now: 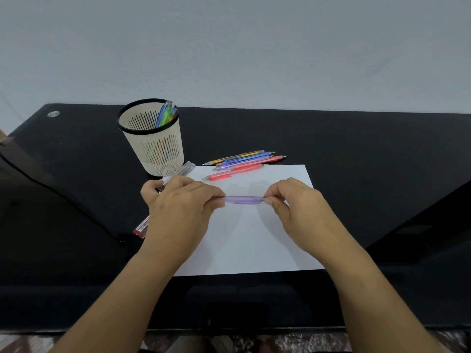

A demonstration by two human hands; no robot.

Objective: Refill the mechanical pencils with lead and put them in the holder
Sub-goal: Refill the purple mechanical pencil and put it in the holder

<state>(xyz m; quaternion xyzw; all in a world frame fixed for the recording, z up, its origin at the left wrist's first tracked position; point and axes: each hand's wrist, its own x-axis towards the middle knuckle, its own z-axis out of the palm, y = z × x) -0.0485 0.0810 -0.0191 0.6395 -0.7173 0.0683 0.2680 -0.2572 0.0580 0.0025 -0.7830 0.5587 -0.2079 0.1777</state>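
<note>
Black and glossy, the desk runs the full width under a plain grey wall. Close to its near edge lies a white sheet of paper, and both forearms reach in over that edge.

Above the middle of the sheet the purple pencil is held level. The left hand has its fingers and thumb pinched round one end, and the right hand nips the other end between curled fingertips.

This looks like the opening or closing step of a refill, with the right hand working an end cap or the tip. If the cap is coming off, the next move calls for a straight, gentle pull while the left hand keeps the barrel from turning.

A red lead case pokes out from under the left hand, just off the sheet's left edge. A clear tube lies at the sheet's far left corner, against the foot of the holder. Several loose pencils lie along the sheet's far edge. The holder stands towards the desk's far left, with a few finished pencils leaning on its rim.

Both ends of the purple pencil are buried in fingers, so I cannot tell which is the tip or whether any lead is in play. Something clear by the left thumb is too blurred to name.
</note>
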